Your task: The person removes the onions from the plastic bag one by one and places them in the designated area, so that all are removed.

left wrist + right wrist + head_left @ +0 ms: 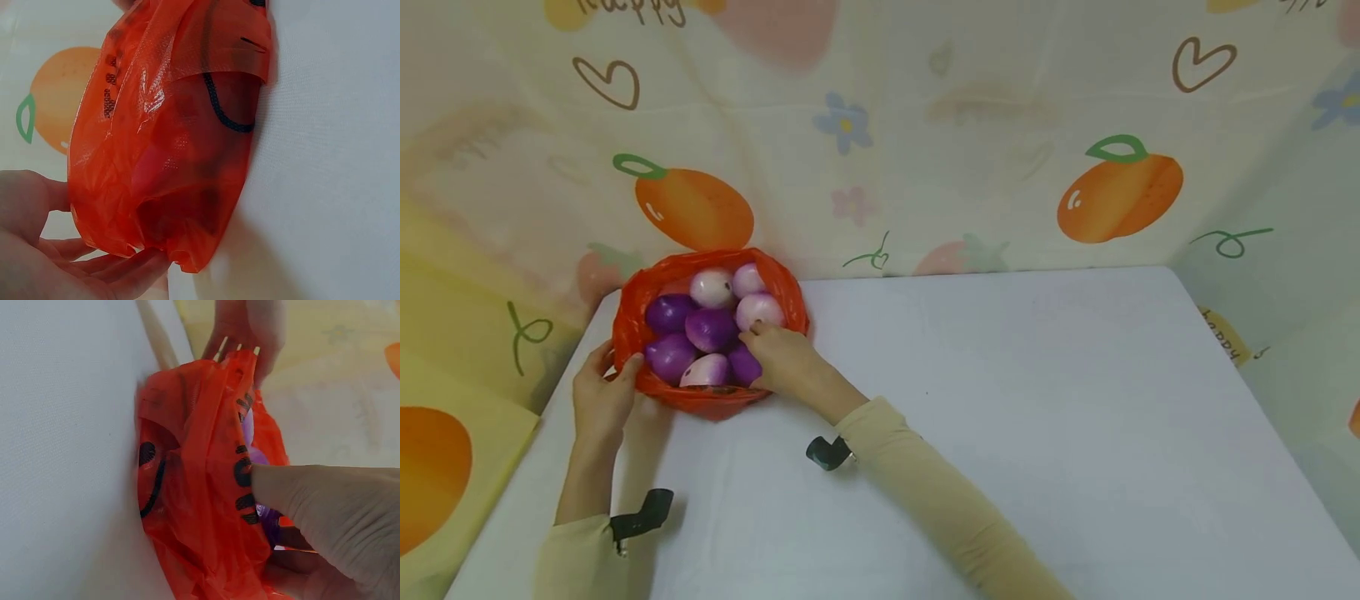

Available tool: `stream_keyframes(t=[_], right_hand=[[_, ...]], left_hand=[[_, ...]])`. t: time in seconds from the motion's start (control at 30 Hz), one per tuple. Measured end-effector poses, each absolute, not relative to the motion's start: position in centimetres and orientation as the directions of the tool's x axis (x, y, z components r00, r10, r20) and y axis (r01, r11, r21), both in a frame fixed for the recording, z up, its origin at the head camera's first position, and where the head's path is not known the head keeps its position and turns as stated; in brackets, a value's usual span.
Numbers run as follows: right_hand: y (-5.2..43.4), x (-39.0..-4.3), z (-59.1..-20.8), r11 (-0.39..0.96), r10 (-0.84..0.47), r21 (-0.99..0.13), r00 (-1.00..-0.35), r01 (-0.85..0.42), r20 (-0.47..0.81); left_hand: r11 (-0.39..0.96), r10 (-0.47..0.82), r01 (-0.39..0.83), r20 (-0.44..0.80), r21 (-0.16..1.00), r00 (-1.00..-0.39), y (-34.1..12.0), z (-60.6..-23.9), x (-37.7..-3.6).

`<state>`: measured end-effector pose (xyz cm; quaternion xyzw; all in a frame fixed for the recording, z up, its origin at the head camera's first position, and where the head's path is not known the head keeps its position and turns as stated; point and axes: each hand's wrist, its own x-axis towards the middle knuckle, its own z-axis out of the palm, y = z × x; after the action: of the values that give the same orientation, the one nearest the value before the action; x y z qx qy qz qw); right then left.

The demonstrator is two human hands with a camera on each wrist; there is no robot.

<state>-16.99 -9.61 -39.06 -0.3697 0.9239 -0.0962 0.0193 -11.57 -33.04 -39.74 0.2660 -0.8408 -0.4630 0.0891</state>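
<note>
White flat table (1037, 400) | crinkled open red plastic bag (715, 406), table's far-left corner | left hand (602, 400) pinching bag's left side | right hand (793, 362) at glossy purple-and-pinkish-white onion-like balls (710, 330) inside, grip cannot be told

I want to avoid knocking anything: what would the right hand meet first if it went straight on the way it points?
Most likely the dark purple round piece near the middle of the red bag, just ahead of the right hand; depth there is hard to judge.
</note>
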Motion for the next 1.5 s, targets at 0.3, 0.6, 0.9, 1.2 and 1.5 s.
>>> stream_keyframes(t=[0.3,0.6,0.9,1.2,1.5], right_hand=[[-9.6,-16.7,-39.0,0.724,-0.678,-0.174,-0.735,-0.668,-0.001],[-9.2,-16.5,-38.4,0.718,-0.677,-0.195,-0.736,-0.668,0.026],[-8.3,-16.3,-37.0,0.671,-0.673,-0.31,-0.729,-0.674,0.128],[-7.1,-16.8,-36.8,0.605,-0.625,-0.462,-0.746,-0.648,0.228],[-4.8,-17.9,-36.6,0.566,-0.554,-0.552,-0.778,-0.612,0.295]], left_hand=[[0.412,-0.531,-0.376,-0.117,0.83,-0.84,-32.5,-40.2,-11.5],[0.429,-0.518,-0.387,-0.129,0.816,-0.845,-32.4,-40.1,-11.2],[0.44,-0.529,-0.391,-0.118,0.808,-0.84,-32.3,-40.2,-11.1],[0.459,-0.528,-0.394,-0.113,0.796,-0.842,-32.4,-40.3,-11.1],[0.453,-0.53,-0.372,-0.091,0.81,-0.843,-32.3,-40.3,-11.1]])
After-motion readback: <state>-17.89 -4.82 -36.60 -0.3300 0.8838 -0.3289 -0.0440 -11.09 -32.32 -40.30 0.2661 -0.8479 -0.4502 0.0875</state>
